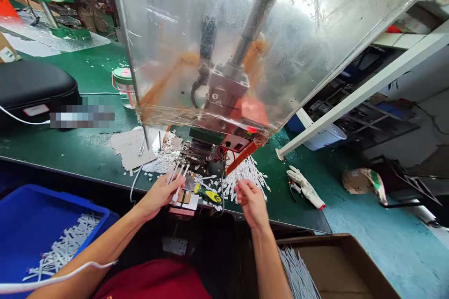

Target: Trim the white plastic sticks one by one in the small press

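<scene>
Clenching white strips (176, 180) in left grip (159, 196); open right grip (250, 203) beside strip pile (243, 180).

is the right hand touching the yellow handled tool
Apart: the head view shows the right hand held clear of the yellow handled tool, with a plain gap beyond the end of its handle.

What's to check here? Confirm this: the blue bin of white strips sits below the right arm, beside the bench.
Wrong arm. The head view shows the blue bin of white strips below the left arm, not the right, beside the bench.
</scene>
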A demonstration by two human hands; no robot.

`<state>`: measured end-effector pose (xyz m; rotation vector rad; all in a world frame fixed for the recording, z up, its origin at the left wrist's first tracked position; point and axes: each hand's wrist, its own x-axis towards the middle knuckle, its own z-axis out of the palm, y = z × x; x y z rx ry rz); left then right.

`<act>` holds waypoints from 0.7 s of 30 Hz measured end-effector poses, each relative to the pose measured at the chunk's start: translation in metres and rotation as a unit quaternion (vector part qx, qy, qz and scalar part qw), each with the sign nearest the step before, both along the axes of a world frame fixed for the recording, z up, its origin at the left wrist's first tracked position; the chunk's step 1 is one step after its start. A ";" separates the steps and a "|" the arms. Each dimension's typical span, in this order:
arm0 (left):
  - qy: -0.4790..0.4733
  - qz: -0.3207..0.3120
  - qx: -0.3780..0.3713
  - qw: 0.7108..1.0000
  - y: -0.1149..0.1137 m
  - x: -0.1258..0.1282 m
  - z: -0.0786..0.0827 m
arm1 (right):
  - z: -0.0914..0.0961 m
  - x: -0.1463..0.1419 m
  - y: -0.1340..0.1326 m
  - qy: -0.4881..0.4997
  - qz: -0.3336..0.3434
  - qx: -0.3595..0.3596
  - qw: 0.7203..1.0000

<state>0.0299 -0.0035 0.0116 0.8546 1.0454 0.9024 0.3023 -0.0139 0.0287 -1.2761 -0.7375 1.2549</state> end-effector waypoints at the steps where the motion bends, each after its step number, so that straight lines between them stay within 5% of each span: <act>1: 0.005 -0.006 0.015 1.000 0.001 -0.002 -0.003 | -0.003 -0.022 -0.003 0.014 0.027 -0.010 0.999; 4: 0.051 -0.009 0.086 0.995 0.003 -0.007 -0.013 | -0.014 -0.074 0.000 0.024 0.079 -0.005 0.997; 8: 0.074 -0.005 0.122 0.990 0.003 -0.013 -0.020 | -0.027 -0.110 0.015 0.025 0.082 0.005 0.996; 14: -0.064 0.001 -0.001 0.998 0.003 -0.023 -0.010 | -0.031 -0.129 0.028 0.016 0.059 0.018 0.998; 21: -0.202 0.008 -0.033 0.979 0.004 -0.033 -0.014 | -0.035 -0.134 0.034 0.019 0.059 -0.002 0.998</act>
